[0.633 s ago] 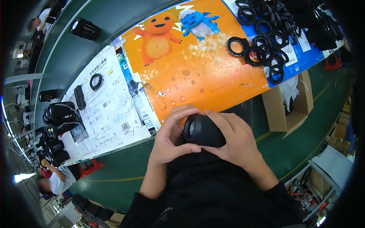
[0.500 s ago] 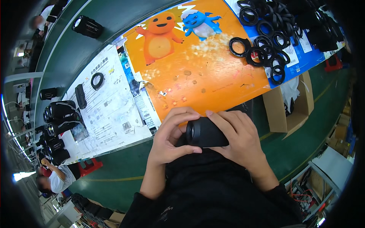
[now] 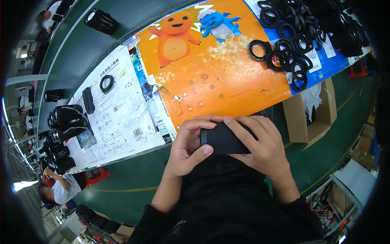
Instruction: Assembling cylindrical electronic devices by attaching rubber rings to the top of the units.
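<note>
Between my two hands, just off the table's near edge, lies a black cylindrical speaker (image 3: 226, 139) on its side. My left hand (image 3: 187, 146) is curled round its left end, with thumb and fingertips pressed on the rim there. From the other side, my right hand (image 3: 263, 143) wraps over the right end, its fingers across the top. My palms hide both ends of the speaker.
Black rings (image 3: 286, 55) are heaped on a blue sheet at the far right. A single ring (image 3: 106, 84) and a dark strip (image 3: 87, 101) lie on white paper. Several black speakers (image 3: 67, 116) stand at left. An open carton (image 3: 300, 118) sits to the right.
The speaker has turned slightly, so its round left end face no longer shows. My left thumb has shifted up and back onto the rim, and my right hand has moved a little right.
</note>
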A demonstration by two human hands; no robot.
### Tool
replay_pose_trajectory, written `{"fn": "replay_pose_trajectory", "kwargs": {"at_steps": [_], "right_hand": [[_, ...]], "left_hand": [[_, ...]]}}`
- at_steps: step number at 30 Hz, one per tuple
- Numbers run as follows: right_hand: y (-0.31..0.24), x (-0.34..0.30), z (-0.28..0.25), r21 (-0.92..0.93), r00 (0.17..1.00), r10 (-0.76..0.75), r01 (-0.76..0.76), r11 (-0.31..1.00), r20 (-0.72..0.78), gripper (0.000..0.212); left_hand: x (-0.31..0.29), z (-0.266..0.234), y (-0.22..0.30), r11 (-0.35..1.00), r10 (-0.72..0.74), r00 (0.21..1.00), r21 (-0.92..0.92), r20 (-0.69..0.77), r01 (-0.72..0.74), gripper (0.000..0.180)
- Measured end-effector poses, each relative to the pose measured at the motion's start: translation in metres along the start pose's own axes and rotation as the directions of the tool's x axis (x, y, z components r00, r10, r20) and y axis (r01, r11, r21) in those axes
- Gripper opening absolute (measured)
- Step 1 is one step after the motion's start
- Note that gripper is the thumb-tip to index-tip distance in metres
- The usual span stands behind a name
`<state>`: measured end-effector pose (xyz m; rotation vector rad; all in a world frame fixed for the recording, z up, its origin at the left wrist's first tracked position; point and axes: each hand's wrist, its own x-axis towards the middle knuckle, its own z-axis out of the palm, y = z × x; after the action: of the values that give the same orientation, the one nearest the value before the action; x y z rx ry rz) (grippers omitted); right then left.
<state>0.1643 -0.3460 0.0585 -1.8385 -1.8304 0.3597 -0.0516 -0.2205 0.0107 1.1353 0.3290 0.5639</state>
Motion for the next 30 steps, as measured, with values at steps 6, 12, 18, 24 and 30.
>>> {"fn": "replay_pose_trajectory", "kwargs": {"at_steps": [6,12,18,24,30], "right_hand": [[-0.009,0.005,-0.003,0.291,0.995,0.092,-0.096,0.952,0.027,0.09],[-0.013,-0.008,0.017,0.355,0.986,0.136,-0.161,0.921,0.093,0.09],[-0.017,-0.008,0.016,0.281,0.996,0.063,-0.079,0.957,0.064,0.088],[-0.003,-0.015,0.023,0.871,0.871,0.196,-0.476,0.119,0.45,0.079],[-0.012,-0.012,0.052,0.651,0.735,0.039,-0.573,-0.498,0.677,0.084]], "left_hand": [[-0.005,-0.005,-0.013,0.992,0.122,0.992,-0.014,-0.024,-0.123,0.047],[-0.009,-0.001,-0.012,0.995,0.014,0.994,-0.097,-0.104,-0.024,0.045],[-0.006,-0.009,-0.024,0.992,0.096,0.983,-0.063,-0.159,-0.108,0.049],[0.004,-0.005,0.004,0.982,0.068,0.997,-0.172,-0.043,-0.074,0.078],[0.011,0.01,0.017,0.937,-0.315,0.933,-0.212,-0.176,0.276,0.098]]}}
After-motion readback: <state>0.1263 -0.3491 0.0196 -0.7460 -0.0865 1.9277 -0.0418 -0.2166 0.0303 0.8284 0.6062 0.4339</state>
